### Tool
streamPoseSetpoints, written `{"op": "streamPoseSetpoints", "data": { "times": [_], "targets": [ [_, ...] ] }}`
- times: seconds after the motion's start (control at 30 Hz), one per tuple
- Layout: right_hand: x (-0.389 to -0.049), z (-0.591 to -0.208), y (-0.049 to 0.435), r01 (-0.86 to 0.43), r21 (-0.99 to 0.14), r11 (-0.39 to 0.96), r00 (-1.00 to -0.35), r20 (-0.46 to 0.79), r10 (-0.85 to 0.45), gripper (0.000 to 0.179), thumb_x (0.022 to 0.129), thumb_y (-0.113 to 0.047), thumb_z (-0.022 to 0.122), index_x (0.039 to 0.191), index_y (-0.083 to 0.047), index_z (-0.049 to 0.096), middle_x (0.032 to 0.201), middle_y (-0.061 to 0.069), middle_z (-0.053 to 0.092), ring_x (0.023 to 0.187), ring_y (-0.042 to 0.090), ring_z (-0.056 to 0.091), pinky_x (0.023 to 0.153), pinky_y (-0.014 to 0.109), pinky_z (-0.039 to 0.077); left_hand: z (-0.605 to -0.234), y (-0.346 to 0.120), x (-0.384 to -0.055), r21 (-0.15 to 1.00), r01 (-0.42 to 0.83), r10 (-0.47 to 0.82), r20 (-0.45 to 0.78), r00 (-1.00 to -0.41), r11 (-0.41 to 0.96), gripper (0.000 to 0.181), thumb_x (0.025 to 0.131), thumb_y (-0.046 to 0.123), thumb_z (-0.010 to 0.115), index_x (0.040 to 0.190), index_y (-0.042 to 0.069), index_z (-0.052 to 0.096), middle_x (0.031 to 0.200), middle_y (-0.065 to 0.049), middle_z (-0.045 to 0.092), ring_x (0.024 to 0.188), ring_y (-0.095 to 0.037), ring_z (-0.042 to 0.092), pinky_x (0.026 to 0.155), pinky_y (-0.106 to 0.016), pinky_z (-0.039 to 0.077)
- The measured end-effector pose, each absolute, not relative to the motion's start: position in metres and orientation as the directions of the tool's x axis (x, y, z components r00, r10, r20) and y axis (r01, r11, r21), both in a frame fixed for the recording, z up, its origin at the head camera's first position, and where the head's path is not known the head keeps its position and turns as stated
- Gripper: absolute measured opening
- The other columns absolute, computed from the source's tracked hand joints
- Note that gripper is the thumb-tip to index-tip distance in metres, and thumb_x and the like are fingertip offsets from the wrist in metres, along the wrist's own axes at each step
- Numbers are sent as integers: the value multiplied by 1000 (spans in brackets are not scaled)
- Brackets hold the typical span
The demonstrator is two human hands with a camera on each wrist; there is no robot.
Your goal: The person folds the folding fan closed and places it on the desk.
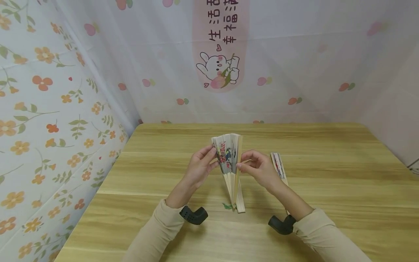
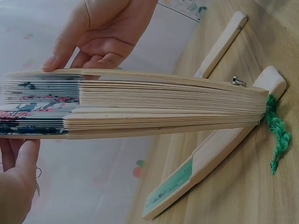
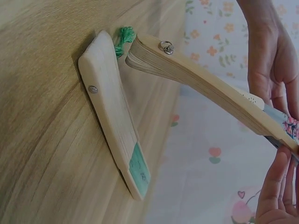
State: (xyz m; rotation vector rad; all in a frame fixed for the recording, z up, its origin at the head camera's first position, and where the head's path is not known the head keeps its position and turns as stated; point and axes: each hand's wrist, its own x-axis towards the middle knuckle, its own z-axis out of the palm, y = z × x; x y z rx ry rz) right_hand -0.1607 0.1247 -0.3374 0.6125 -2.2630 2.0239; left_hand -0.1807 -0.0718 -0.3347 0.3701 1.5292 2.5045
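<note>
A partly spread folding fan (image 1: 227, 156) with red blossoms and a dark bird on its leaf stands tilted, its narrow pivot end down near the table. My left hand (image 1: 201, 162) pinches its left edge between thumb and fingers. On the other side, my right hand (image 1: 258, 167) pinches the outer wooden guard near the leaf. In the left wrist view, many pleats (image 2: 163, 98) lie stacked between the two outer sticks. From the pivot hangs a green tassel (image 2: 279, 133), beside a small metal ring (image 2: 239, 81).
A folded fan with a green tip (image 3: 114, 112) lies on the wooden table (image 1: 147, 182) beneath the held one. Another folded fan (image 1: 278, 165) lies to the right, partly hidden by my right forearm. Patterned cloth (image 1: 294, 65) hangs behind the table and along its left side.
</note>
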Motion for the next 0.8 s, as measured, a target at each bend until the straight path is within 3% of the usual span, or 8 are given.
{"op": "streamPoseSetpoints", "data": {
  "times": [0.17,0.47,0.8],
  "targets": [
    [-160,-335,123,-329,-942,61,-914,302,-272,18,82,2,59,95,12,50,81,-3,61,69,11,61,65,29,52,-332,-73,-182,900,-29,278,104,-955,-436,29,94,8,42,119,-6,47,95,-2,55,86,-12,52,72,-24,46],
    [-158,-331,120,-339,-940,47,-902,311,-298,19,81,2,61,94,11,51,82,-3,61,71,11,61,66,32,52,-330,-69,-183,893,-13,271,123,-955,-451,25,94,6,42,115,-3,52,95,-2,55,87,-13,53,74,-26,47],
    [-158,-330,120,-366,-931,9,-882,344,-323,18,81,4,59,93,13,49,79,-4,62,69,12,61,63,28,52,-327,-68,-184,898,-17,282,120,-952,-441,26,94,7,41,115,-6,48,96,-2,54,88,-13,52,75,-26,46]
  ]
}}
